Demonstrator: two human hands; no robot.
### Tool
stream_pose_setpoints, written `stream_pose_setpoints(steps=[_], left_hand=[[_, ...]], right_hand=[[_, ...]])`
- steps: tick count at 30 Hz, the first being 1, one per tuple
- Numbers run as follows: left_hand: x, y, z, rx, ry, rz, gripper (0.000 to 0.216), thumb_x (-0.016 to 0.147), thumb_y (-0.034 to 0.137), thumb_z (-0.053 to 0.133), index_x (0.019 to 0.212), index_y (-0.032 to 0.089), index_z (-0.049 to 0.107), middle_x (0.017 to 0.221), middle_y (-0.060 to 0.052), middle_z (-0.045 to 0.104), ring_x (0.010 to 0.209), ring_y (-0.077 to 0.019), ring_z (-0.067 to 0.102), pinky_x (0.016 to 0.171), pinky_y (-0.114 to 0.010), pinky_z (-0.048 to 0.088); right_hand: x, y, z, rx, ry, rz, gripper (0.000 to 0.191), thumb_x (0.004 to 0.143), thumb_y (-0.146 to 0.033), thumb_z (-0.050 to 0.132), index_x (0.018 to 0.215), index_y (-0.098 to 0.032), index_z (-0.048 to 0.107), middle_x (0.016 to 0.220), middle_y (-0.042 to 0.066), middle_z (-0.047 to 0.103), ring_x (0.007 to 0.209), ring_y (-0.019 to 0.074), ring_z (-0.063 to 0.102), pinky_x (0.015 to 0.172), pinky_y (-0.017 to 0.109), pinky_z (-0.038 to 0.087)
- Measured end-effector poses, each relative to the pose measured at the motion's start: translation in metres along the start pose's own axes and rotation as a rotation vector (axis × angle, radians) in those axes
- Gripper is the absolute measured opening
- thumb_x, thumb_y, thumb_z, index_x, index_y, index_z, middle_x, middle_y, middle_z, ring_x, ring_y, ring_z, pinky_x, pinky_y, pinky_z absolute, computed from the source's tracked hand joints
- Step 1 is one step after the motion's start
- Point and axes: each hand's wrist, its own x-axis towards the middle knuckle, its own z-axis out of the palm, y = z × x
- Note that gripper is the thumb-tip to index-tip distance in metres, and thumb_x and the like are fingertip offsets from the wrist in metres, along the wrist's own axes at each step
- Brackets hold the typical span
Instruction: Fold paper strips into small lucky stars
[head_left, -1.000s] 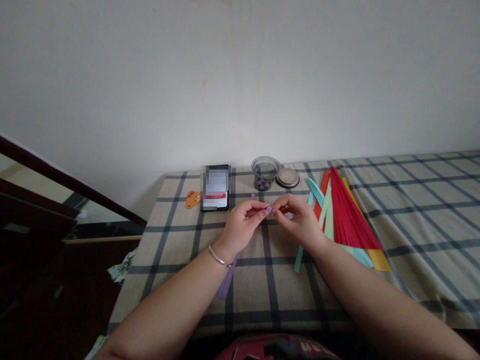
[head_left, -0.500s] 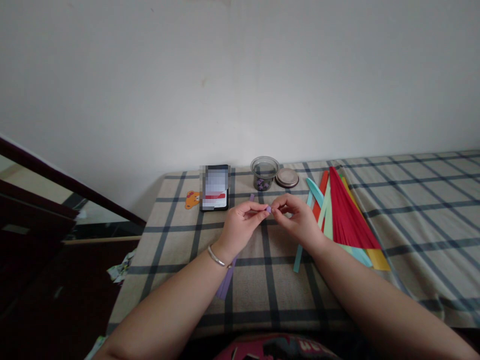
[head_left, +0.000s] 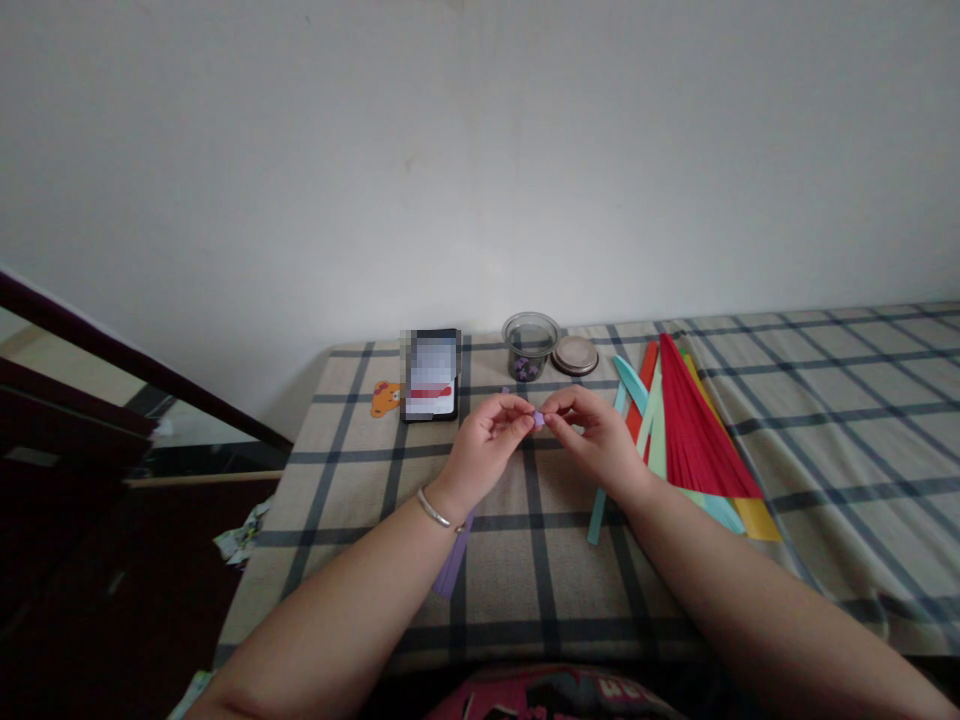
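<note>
Between the fingertips of both hands is a small folded purple paper star [head_left: 538,420]. My left hand [head_left: 491,440], with a silver bangle at its wrist, pinches it from the left. My right hand [head_left: 592,435] pinches it from the other side. Under my left wrist lie purple paper strips [head_left: 454,565], partly hidden by the forearm. Just beyond the hands stands a clear jar [head_left: 529,345] with several small purple pieces at its bottom. Its round lid [head_left: 575,354] rests beside it on the right.
A checked cloth [head_left: 495,620] covers the table. At the back left lies a phone [head_left: 433,375] next to an orange bear cutout [head_left: 385,398]. Fanned red paper strips [head_left: 697,430] lie on the right with orange, green, blue and yellow ones. Behind rises a white wall [head_left: 480,160].
The purple piece has turned slightly between the fingertips and shows more of its shape. Both hands have stayed in nearly the same place; the things on the table have not moved.
</note>
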Motion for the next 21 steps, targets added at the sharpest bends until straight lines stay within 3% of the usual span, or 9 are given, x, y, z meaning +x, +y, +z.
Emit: stream_pose_setpoints(steps=[5,21], left_hand=[[-0.0003,0.0031,0.0009,0.047,-0.065,0.0,0.025,0.081,0.035,0.062,0.098,0.017,0.065,0.094,-0.006,0.069,0.086,-0.0158,0.065,0.081,-0.029,0.053],[0.0006,0.0027,-0.0016,0.191,-0.007,0.007,0.023,0.082,0.034,0.061,0.095,0.018,0.069,0.097,-0.006,0.072,0.09,-0.0184,0.067,0.085,-0.031,0.053]], right_hand=[[0.0,0.0016,0.0005,0.016,0.023,0.014,0.011,0.083,-0.032,0.058,0.079,-0.022,0.057,0.078,0.003,0.061,0.071,0.0155,0.059,0.063,0.029,0.051],[-0.001,-0.002,0.001,0.013,0.021,0.021,0.006,0.079,-0.025,0.06,0.076,-0.021,0.058,0.075,0.002,0.061,0.069,0.0144,0.059,0.06,0.027,0.052]])
